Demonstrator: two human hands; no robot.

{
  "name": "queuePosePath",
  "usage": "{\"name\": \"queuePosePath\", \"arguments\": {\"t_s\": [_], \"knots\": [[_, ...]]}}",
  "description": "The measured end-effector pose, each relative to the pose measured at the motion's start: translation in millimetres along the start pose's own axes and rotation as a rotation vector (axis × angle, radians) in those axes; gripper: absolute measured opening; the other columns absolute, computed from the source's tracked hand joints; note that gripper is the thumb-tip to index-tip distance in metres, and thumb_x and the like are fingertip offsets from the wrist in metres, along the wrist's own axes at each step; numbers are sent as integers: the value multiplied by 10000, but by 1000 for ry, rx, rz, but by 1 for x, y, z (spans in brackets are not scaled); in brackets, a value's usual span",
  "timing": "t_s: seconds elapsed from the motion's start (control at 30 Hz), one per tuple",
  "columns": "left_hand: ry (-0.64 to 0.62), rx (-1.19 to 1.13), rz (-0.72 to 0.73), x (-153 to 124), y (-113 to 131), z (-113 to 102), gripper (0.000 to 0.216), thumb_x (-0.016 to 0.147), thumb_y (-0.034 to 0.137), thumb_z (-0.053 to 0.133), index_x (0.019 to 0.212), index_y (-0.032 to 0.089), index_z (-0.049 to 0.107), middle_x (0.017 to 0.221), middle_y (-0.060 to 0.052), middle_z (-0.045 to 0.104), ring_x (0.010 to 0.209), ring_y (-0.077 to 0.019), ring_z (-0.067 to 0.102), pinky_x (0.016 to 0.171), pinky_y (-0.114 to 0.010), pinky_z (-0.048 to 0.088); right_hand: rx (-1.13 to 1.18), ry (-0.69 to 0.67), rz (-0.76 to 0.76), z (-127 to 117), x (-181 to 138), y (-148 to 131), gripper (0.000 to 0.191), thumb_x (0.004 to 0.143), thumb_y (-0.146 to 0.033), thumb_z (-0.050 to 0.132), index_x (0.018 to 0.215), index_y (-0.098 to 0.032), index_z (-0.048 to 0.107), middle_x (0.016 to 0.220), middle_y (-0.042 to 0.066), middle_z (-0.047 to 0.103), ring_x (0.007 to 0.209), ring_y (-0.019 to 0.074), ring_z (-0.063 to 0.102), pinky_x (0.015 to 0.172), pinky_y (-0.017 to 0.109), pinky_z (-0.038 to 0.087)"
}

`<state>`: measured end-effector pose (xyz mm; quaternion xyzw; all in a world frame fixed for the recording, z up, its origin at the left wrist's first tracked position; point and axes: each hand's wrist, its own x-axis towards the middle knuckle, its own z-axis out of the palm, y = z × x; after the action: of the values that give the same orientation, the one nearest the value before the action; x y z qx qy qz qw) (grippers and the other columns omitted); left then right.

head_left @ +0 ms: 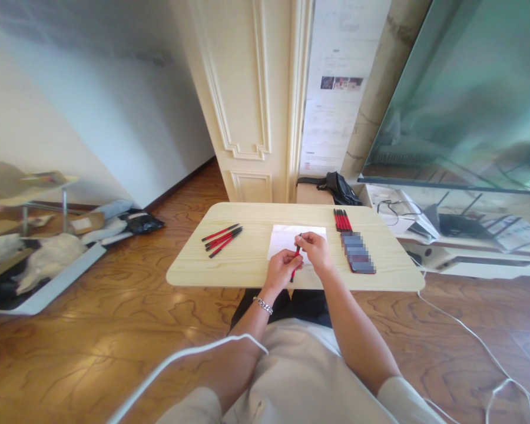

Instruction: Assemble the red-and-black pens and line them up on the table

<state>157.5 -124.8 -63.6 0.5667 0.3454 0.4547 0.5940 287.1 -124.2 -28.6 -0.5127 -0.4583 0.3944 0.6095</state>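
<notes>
Between my two hands is a red-and-black pen, tilted over a white sheet of paper. My left hand has its fingers closed around the red barrel. At the pen's upper black end, my right hand pinches with thumb and fingers. Several similar pens lie loosely fanned on the left of the table. Another group of pens lies side by side at the right, just above a flat, phone-like object whose face is pixelated.
The light wooden table has rounded corners. Behind it are a black bag on a box and a white box with cables. A white cable crosses near my left forearm; another cable lies on the floor at right.
</notes>
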Motion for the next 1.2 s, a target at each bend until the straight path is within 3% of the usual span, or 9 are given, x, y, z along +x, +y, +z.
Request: {"name": "queuePosePath", "arguments": {"t_s": [0.1, 0.27, 0.5, 0.73, 0.93, 1.2], "knots": [[7, -1, 0, 0, -1, 0, 292, 733, 438, 685, 806, 157, 650, 682, -48, 693, 606, -155, 643, 614, -277, 510, 1, 34, -11, 2, 0, 1, 345, 663, -499, 708, 753, -176, 633, 681, 18, 654, 619, 137, 561, 582, 258, 420], [1, -11, -6, 0, 1, 0, 302, 769, 448, 644, 854, 158, 655, 719, -58, 703, 608, -159, 651, 599, -279, 509, 35, -58, 42, 1, -2, -1, 391, 773, -527, 570, 945, -196, 687, 865, 58, 704, 762, 162, 623, 630, 263, 448], [30, 5, 11, -1, 1, 1, 274, 736, 427, 675, 765, 159, 628, 646, -40, 681, 586, -156, 643, 587, -277, 506, -54, 0, -23, 2, 1, 4, 315, 749, -462, 610, 853, -177, 697, 774, 50, 704, 728, 168, 615, 660, 277, 447], [-37, -7, 22, 0, 2, -3, 261, 770, 412, 647, 785, 153, 628, 659, -45, 679, 613, -161, 646, 610, -289, 514, 34, -98, 35, 2, -2, -1, 360, 785, -481, 567, 954, -190, 691, 858, 66, 707, 765, 169, 625, 641, 276, 451], [-2, 10, 20, -2, 4, 0, 244, 757, 400, 659, 731, 163, 605, 622, -26, 672, 569, -148, 633, 582, -270, 497, -41, 23, -16, 6, -1, 3, 293, 734, -448, 636, 807, -167, 671, 733, 52, 699, 700, 169, 626, 674, 292, 456], [21, 45, 23, -2, -1, 1, 244, 747, 402, 669, 721, 166, 618, 606, -29, 669, 552, -149, 629, 538, -252, 468, -138, 100, -46, 8, -3, 4, 275, 743, -449, 630, 774, -177, 645, 719, 56, 696, 672, 184, 628, 662, 307, 477]]}}
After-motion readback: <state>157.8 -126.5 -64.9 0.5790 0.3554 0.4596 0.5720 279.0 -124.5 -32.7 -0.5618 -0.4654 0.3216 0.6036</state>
